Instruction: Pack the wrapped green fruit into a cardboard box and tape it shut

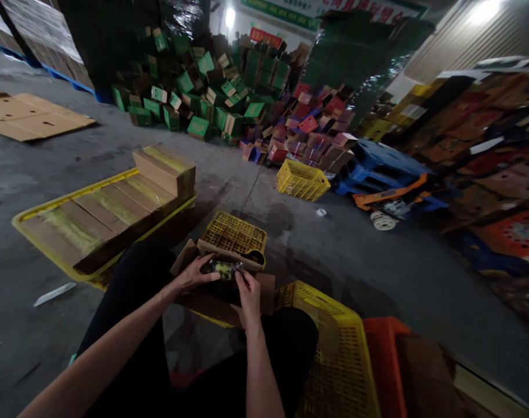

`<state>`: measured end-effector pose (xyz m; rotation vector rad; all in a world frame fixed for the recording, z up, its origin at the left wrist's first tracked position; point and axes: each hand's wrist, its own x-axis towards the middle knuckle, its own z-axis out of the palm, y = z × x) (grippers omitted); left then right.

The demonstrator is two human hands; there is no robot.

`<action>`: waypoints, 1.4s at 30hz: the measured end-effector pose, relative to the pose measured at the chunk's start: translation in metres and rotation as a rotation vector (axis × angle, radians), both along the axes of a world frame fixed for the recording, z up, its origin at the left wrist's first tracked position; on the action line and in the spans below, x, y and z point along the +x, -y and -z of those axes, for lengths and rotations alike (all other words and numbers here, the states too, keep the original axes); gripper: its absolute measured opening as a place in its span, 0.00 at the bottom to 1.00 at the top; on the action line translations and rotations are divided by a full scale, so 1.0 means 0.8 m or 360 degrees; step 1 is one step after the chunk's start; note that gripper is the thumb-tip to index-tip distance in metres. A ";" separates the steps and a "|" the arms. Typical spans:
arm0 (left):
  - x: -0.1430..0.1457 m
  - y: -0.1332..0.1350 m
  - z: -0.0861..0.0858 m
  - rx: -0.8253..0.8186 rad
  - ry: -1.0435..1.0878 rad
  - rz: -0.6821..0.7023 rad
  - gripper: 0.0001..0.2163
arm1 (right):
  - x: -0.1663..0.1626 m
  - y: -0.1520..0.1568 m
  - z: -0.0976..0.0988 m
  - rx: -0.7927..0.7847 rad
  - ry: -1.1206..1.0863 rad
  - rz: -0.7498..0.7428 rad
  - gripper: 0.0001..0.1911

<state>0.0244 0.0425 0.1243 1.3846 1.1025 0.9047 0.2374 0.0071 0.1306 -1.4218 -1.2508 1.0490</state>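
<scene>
Over an open cardboard box (268, 293) between my knees, both hands hold a small shiny plastic packet (224, 269) with yellow-green patches. My left hand (196, 274) grips its left end between thumb and fingers. The fingertips of my right hand (249, 290) pinch the right end. What the packet contains cannot be made out. Shadow hides the inside of the box. Just beyond it is an upturned yellow crate (234, 231), with a dark, yellow-rimmed object (256, 257) at its near edge.
Taped cartons (103, 212) fill a yellow tray on the left. By my right knee stand a yellow basket (334, 337) and an orange crate (384, 354). Ahead are heaped green boxes (199, 126), red boxes (308, 125), another yellow basket (303, 181) and a pallet jack (390, 200).
</scene>
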 end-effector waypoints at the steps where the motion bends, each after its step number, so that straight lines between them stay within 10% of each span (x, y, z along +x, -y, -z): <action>1: -0.001 -0.001 0.000 0.0061 0.0008 0.0030 0.34 | -0.002 0.001 0.001 -0.0039 -0.0047 -0.0073 0.20; 6: -0.012 -0.012 0.002 0.0184 -0.0070 -0.0012 0.21 | -0.004 -0.011 0.022 -0.0167 -0.0124 -0.0151 0.26; 10: -0.022 -0.014 0.014 0.0386 -0.0616 -0.0397 0.16 | 0.003 -0.029 0.050 -0.0190 0.0742 -0.0375 0.18; 20: -0.002 0.004 0.039 0.0358 -0.1511 -0.0221 0.08 | -0.015 -0.022 0.075 -0.0363 0.1137 -0.0457 0.19; 28: -0.005 -0.005 0.039 0.0686 -0.0852 -0.0371 0.17 | 0.022 -0.015 0.032 -0.0155 0.0484 -0.0143 0.11; 34: 0.011 0.004 0.016 0.0174 0.0067 0.0083 0.23 | 0.016 0.008 -0.003 -0.0187 -0.0598 0.0005 0.14; 42: 0.014 0.013 -0.004 -0.0244 0.0331 0.0382 0.29 | 0.006 0.001 -0.010 -0.0053 -0.0646 -0.0004 0.13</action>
